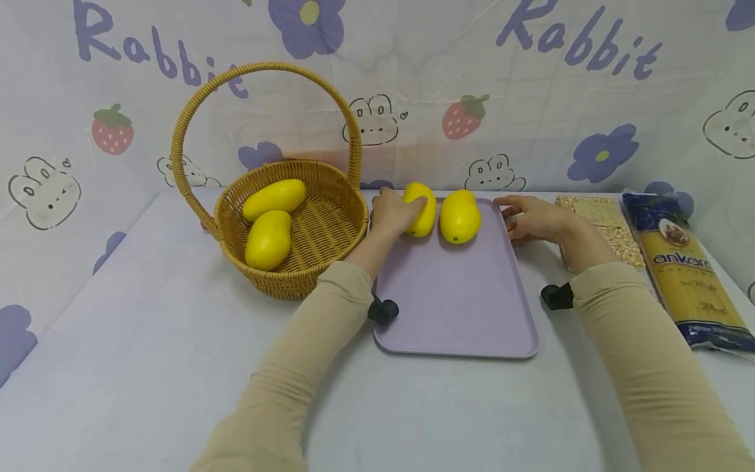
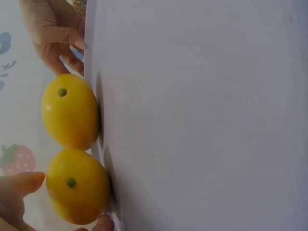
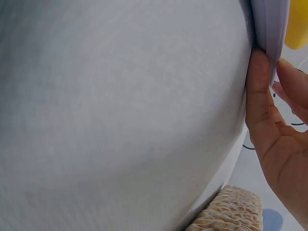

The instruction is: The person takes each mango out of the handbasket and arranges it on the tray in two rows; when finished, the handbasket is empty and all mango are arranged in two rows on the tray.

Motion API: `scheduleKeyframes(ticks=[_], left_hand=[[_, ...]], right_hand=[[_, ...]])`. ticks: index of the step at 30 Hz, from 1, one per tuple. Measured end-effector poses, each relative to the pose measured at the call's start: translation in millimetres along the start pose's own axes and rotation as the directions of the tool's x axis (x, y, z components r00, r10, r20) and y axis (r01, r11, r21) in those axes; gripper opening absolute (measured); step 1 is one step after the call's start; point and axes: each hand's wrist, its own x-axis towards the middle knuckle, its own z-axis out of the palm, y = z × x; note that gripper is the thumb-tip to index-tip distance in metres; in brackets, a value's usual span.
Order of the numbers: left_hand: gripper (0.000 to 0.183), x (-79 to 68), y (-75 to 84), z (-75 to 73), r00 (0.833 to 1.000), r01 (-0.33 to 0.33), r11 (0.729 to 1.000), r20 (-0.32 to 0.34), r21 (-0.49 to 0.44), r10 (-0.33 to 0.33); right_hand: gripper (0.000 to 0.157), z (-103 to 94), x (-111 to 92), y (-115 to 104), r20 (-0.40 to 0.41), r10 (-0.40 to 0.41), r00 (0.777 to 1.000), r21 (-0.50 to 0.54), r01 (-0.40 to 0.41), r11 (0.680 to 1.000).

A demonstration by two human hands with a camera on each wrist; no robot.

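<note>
The lilac tray [image 1: 454, 301] lay on the counter [image 1: 177, 367], its far edge close to the counter's far edge. Along the tray's far edge the left fruit [image 1: 430, 215] and the right fruit [image 1: 460, 217], both yellow, sat close side by side. The left hand [image 1: 394, 213] was at the tray's far left corner, its thumb spread wide of the fingers: the thumb tip came up beside the left fruit, and a fingertip showed at the tray's rim. Whether it gripped fruit or rim, I could not tell. The right hand [image 1: 533, 218] was narrow, pinching the tray's rim near the far right corner between thumb and fingers.

By the tray's left edge stood a wicker basket [image 1: 283, 286] with a tall arched handle; inside, a long yellow fruit [image 1: 273, 200] lay behind a rounder yellow fruit [image 1: 268, 240]. Toward the counter's far right corner lay the kernel pack [image 1: 626, 244], near the right hand, and just beside it the pasta pack [image 1: 687, 275], marked "ankara", along the counter's right edge. A printed cloth [image 1: 407, 59] hung behind the counter.
</note>
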Motion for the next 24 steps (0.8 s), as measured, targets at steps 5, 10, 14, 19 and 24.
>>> scheduleKeyframes(ticks=[5,10,14,19,24], left_hand=[[0.075,-5.2,4.0,-4.7,0.998,-0.062,0.994,0.004,0.093,0.062],[0.075,-12.6,11.6,-13.1,0.991,-0.133,0.981,0.018,0.142,0.132],[0.076,-18.2,17.8,-22.3,0.988,-0.155,0.981,0.039,0.12,0.151],[0.071,-25.1,23.8,-39.0,0.979,-0.195,0.977,0.072,0.081,0.19],[0.071,-32.4,27.0,-59.4,0.968,-0.218,0.976,0.119,-0.027,0.219]], right_hand=[[0.083,0.5,0,-1,-0.002,0.005,1.0,0.001,-0.005,1.0],[0.083,0.6,0,0,-0.004,0.003,1.0,0.001,-0.003,1.0],[0.082,0.5,0,0,-0.002,0.0,1.0,0.002,0.0,1.0],[0.081,0.3,-1,-1,0.001,-0.006,1.0,0.007,0.006,1.0],[0.081,0.0,-2,0,0.003,-0.011,1.0,0.007,0.011,1.0]])
